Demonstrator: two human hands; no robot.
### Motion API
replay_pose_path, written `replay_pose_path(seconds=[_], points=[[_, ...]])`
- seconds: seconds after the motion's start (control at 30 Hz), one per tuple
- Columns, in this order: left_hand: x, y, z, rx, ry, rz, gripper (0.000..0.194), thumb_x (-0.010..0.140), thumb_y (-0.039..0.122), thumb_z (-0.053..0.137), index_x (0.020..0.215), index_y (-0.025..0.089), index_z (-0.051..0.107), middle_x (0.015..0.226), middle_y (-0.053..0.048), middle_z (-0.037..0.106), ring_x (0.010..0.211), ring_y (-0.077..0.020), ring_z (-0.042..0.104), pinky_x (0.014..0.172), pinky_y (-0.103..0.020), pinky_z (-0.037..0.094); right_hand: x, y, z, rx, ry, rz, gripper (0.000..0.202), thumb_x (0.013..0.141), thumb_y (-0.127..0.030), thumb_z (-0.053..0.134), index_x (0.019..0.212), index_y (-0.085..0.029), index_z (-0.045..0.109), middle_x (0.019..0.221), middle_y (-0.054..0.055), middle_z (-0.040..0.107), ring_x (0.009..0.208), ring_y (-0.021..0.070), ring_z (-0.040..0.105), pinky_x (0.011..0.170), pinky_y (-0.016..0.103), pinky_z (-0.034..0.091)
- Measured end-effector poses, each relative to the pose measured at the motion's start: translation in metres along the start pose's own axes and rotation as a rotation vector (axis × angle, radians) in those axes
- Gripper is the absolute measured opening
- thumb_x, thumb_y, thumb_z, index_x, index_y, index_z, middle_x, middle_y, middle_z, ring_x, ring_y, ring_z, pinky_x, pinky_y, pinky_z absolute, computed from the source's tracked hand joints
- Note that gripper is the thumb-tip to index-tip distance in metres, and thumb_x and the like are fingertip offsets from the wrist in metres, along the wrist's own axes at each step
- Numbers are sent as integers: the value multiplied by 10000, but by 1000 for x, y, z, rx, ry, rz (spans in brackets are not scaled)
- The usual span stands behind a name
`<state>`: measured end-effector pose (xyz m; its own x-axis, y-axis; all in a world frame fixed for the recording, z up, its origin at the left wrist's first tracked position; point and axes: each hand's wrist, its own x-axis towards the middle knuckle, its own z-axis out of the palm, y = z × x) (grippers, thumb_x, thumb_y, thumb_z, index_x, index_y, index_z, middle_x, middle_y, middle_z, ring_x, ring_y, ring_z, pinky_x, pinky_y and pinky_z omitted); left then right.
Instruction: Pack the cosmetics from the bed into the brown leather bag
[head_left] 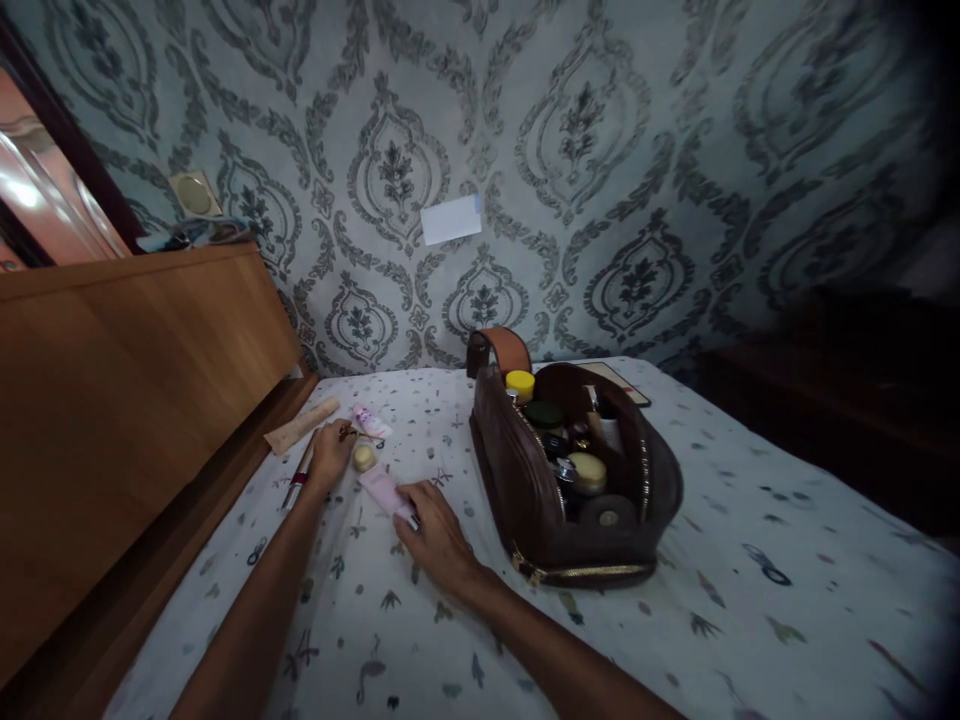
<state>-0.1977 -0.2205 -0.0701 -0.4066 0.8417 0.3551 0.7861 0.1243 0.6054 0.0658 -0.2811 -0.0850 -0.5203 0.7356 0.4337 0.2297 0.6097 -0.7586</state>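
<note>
My right hand (436, 538) grips the lower end of a pale pink squeeze tube (382, 492), thumb and fingers closed round it, over the patterned sheet. At the tube's far end sits a small round cream-gold piece (364, 458); whether it is joined to the tube I cannot tell. My left hand (330, 458) is closed, with a small dark-and-gold item (347, 430) at its fingertips, too small to name. Beside that hand lie a slim dark red and silver tube (298, 478), a beige tube (300, 427) and a small pink-and-white tube (367, 420).
An unzipped brown toiletry bag (517, 500) stands right of my hands, holding several jars and bottles, among them a yellow lid (520, 384). A wooden board (150, 400) borders the bed on the left. The patterned wall (525, 290) rises behind.
</note>
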Motion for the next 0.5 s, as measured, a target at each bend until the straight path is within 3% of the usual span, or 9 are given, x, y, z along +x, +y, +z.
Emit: replay_pose_path(seconds=[0.23,0.5], points=[[-25,10,-1,-218,49,42,349,930,364,608,1218,168,585,1211,-86,624,1018,-215,641,857,-432,557,2,7,3,68,74,12,232,887,-216,528,1092,-154,619,1033,101,636,975,217,582,851,348,480],[-64,49,-4,-496,-2,141,324,833,329,639,1125,188,637,1118,-76,654,970,-198,653,853,-347,540,13,26,11,472,278,271,408,843,-375,545,1168,-136,611,1004,107,678,874,197,637,740,311,514]])
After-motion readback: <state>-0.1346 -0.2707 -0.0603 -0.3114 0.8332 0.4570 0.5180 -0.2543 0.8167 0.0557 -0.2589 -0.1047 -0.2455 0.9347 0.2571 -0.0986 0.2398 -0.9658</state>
